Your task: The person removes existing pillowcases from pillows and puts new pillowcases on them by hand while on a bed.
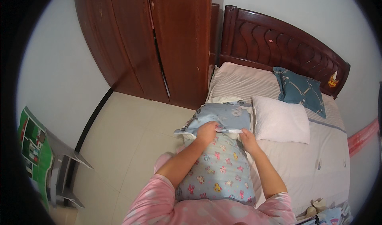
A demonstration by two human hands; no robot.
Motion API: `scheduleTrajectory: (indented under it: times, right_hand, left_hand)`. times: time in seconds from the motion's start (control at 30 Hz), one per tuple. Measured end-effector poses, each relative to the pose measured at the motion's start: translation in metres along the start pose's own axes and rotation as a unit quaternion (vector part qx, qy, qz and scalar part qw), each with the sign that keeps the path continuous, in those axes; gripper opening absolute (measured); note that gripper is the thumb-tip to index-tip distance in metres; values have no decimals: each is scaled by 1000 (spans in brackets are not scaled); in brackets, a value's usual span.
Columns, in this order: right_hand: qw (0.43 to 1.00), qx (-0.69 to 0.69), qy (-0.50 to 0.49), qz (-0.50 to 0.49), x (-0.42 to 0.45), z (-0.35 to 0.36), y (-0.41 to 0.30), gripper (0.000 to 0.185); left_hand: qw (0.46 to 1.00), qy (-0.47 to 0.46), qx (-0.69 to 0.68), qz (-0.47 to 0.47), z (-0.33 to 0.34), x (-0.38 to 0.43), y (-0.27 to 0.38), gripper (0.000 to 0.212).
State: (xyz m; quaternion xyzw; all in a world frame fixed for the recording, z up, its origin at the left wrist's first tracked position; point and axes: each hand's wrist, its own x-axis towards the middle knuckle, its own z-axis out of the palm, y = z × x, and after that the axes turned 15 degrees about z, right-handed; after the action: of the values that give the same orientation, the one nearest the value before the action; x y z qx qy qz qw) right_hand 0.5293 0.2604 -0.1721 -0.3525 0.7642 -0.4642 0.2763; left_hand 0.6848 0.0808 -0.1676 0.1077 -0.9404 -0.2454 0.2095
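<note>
A light blue pillow printed with small colourful animals (220,174) lies against my body in the lower middle. Over its far end sits a grey-blue floral pillowcase (222,114), whose near edge shows a white border. My left hand (208,132) grips that edge at its middle, fingers curled into the cloth. At the right corner of the same edge, my right hand (247,138) pinches the fabric between thumb and fingers. Whether the printed pillow reaches inside the floral case is hidden by the folds.
A white pillow (280,119) and a teal patterned pillow (301,89) lie on the bed (322,159), below a dark wooden headboard (277,42). A wooden wardrobe (182,45) stands beyond the tiled floor. Crumpled clothes (331,216) lie at the lower right; a green printed board (35,147) is at left.
</note>
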Motion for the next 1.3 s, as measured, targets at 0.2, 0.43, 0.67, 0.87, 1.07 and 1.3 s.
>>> scheduleTrajectory:
  times: [0.2,0.43,0.67,0.87,1.07,1.3]
  right_hand:
    - [998,7,-28,48,-19,28,-36,16]
    - [953,-154,199,-171,-1,43,-35,34]
    - [985,-109,116,-64,7,37,-14,26]
    - [993,11,-88,75,-25,53,-29,27]
    - [989,-110,-45,91,-36,40,-40,36]
    - [941,-247,207,-104,-2,25,12,31]
  left_hand:
    - [996,50,51,-56,5,-8,-23,24]
    - [989,64,-127,28,-10,-10,38,26]
    - [989,1,-110,96,-16,-18,46,35]
    - [983,134,87,85,-18,-11,4,28]
    - [997,56,49,-9,-12,-8,-10,23]
    - [1000,-23,2,16,-10,-19,20,27]
